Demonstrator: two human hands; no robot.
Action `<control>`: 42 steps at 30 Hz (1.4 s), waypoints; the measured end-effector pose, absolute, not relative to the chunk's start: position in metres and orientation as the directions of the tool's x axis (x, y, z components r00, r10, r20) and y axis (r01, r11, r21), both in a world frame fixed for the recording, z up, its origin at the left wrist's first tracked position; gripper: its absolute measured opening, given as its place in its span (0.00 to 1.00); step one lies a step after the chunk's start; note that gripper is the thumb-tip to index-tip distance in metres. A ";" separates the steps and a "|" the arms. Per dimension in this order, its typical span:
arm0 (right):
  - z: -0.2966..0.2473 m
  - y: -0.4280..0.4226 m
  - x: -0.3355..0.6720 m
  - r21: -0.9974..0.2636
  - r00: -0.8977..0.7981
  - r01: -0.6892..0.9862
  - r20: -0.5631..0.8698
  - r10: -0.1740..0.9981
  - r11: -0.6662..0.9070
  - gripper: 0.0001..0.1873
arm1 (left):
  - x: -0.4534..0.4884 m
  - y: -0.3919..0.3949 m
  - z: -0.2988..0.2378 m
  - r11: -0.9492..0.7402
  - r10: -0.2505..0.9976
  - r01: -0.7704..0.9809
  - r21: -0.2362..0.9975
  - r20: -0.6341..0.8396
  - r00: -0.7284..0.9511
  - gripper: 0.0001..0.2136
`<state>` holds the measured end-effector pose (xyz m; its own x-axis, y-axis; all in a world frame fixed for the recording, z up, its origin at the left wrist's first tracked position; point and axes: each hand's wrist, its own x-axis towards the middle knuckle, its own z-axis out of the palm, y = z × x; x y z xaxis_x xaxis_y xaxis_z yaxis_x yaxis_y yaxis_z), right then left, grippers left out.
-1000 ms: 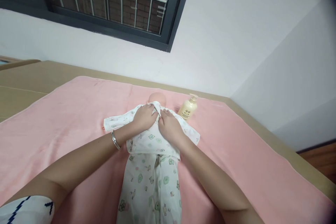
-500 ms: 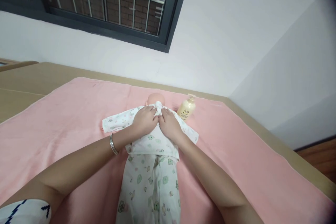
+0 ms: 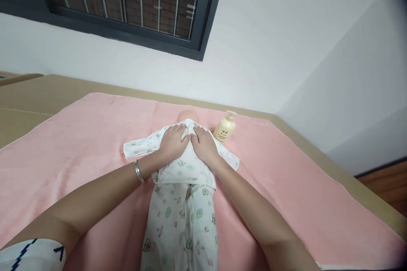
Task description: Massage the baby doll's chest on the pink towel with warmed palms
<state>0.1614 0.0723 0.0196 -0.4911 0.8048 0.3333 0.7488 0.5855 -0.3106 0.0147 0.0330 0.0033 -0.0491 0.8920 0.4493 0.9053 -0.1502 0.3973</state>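
A baby doll (image 3: pixel 187 115) lies stretched out on a pink blanket, with its bald head at the far end. It wears a white printed top (image 3: pixel 181 171) and matching trousers (image 3: pixel 181 224), and its sleeves spread out to both sides. My left hand (image 3: pixel 173 142) rests flat on the left upper part of the top, fingers extended. Opposite it, my right hand (image 3: pixel 203 146) lies flat on the right upper part. The two thumbs come close together at the middle. Most of the doll's face is hidden from this angle.
A yellow pump bottle (image 3: pixel 225 127) stands just right of the doll's head. The pink blanket (image 3: pixel 286 186) covers a tan surface (image 3: pixel 73 87) that meets a white wall. Above is a dark-framed window (image 3: pixel 127 34) with bars.
My hands have spread slightly apart over the doll's upper body, fingers moving outward. The bunched cloth at the neck now lies flatter. The view has shifted a little.
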 end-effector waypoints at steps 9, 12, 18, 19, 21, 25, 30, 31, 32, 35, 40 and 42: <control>0.029 0.084 0.173 -0.342 -0.585 0.708 0.208 0.784 0.618 0.28 | 0.037 0.006 0.014 -0.049 0.903 0.979 0.199 0.428 -0.042 0.22; 0.034 0.073 0.170 -0.268 -0.559 0.747 0.241 0.793 0.608 0.24 | 0.035 0.007 0.017 -0.064 0.905 0.977 0.203 0.424 -0.029 0.20; 0.033 0.034 0.158 -0.171 -0.548 0.781 0.274 0.790 0.601 0.20 | 0.007 0.034 0.023 -0.068 0.960 0.909 0.411 0.275 -0.052 0.18; 0.033 0.033 0.158 -0.180 -0.541 0.781 0.284 0.792 0.598 0.20 | 0.006 0.035 0.022 -0.063 0.960 0.910 0.409 0.273 -0.056 0.18; 0.032 0.039 0.159 -0.224 -0.519 0.779 0.295 0.803 0.586 0.19 | 0.011 0.032 0.017 -0.071 0.949 0.931 0.359 0.312 -0.049 0.20; 0.031 0.068 0.165 -0.339 -0.481 0.772 0.242 0.842 0.538 0.19 | 0.034 0.009 0.006 -0.097 0.908 0.967 0.238 0.420 -0.013 0.23; 0.032 0.072 0.166 -0.321 -0.505 0.769 0.226 0.833 0.553 0.23 | 0.034 0.006 0.012 -0.141 0.911 0.956 0.259 0.411 0.023 0.21; 0.033 0.065 0.165 -0.290 -0.529 0.762 0.238 0.815 0.579 0.23 | 0.028 0.011 0.015 -0.153 0.925 0.945 0.290 0.379 0.034 0.21; 0.033 0.057 0.163 -0.261 -0.549 0.757 0.243 0.800 0.599 0.24 | 0.022 0.018 0.017 -0.155 0.939 0.933 0.325 0.343 0.036 0.20; 0.036 0.037 0.161 -0.217 -0.567 0.760 0.239 0.788 0.612 0.25 | 0.008 0.033 0.019 -0.116 0.965 0.911 0.395 0.262 0.009 0.21; 0.040 0.052 0.165 -0.306 -0.557 0.737 0.228 0.798 0.602 0.23 | 0.024 0.019 0.009 -0.088 0.930 0.957 0.278 0.368 -0.021 0.21; 0.040 0.066 0.167 -0.332 -0.516 0.770 0.181 0.838 0.545 0.25 | 0.033 0.009 0.009 -0.105 0.911 0.965 0.240 0.411 -0.004 0.21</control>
